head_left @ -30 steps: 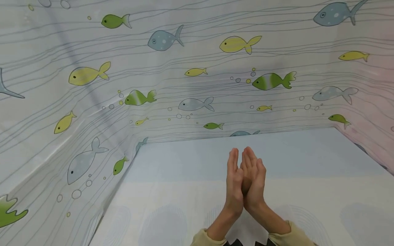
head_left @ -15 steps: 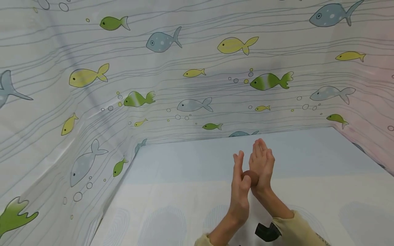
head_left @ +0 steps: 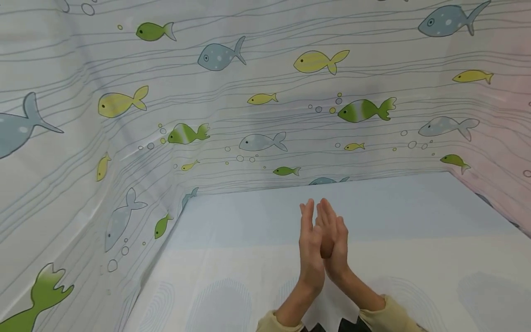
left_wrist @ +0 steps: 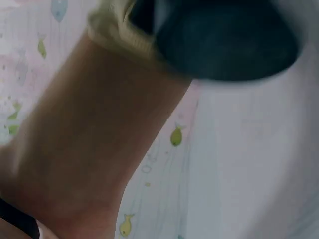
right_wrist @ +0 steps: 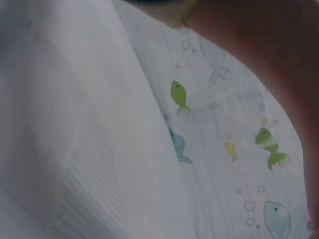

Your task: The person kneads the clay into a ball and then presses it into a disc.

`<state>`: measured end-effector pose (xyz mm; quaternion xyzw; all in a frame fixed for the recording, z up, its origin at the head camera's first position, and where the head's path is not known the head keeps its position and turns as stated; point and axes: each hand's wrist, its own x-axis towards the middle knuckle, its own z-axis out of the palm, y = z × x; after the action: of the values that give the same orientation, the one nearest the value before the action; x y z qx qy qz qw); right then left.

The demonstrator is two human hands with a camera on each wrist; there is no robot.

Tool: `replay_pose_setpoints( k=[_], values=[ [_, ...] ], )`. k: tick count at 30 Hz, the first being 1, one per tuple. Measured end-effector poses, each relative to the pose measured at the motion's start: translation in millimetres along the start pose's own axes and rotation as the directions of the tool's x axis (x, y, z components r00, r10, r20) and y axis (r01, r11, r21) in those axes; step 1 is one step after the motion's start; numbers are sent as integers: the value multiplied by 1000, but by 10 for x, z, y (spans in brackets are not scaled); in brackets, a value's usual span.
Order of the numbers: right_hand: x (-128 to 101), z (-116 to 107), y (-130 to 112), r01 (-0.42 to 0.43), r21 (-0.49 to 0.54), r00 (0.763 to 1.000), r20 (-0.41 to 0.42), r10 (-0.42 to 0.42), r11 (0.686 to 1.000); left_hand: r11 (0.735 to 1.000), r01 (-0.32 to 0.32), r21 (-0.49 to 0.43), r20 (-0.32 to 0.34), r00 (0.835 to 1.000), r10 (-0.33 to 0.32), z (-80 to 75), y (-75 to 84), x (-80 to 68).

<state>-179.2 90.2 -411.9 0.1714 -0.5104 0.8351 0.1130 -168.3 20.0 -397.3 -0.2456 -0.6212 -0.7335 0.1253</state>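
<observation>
The left hand (head_left: 310, 244) and the right hand (head_left: 332, 242) are held upright, palm to palm, above the table (head_left: 415, 240), with fingers straight and pointing away from the person. A small brown lump (head_left: 326, 246), probably clay or dough, is pressed between the two palms; only a dark sliver of it is seen in the gap. Neither hand is curled round it: it is carried by flat, straightened palms.

In the wrist views only blurred forearms and the fish-printed sheet (head_left: 257, 101) are shown, so the lump cannot be checked there.

For a round, even result, light and equal pressure should be applied by both palms, and the lump should be kept at the palm centres. Fingers are best kept straight, so that the piece is not pinched or dropped.
</observation>
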Motion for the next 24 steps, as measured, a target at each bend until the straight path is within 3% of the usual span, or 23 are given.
replay_pose_setpoints(
  k=[5,12,24],
  values=[
    [-116,123,32,-23,-109,984,170,42,994,1000,-14,23,-97,995,16,-134,-18,99],
    [-134,207,-82,-108,-191,948,276,159,976,994,-73,77,-195,977,87,-258,29,199],
    [-231,374,-252,-130,-220,935,297,193,967,996,-38,82,-296,953,61,-494,107,330]
  ],
)
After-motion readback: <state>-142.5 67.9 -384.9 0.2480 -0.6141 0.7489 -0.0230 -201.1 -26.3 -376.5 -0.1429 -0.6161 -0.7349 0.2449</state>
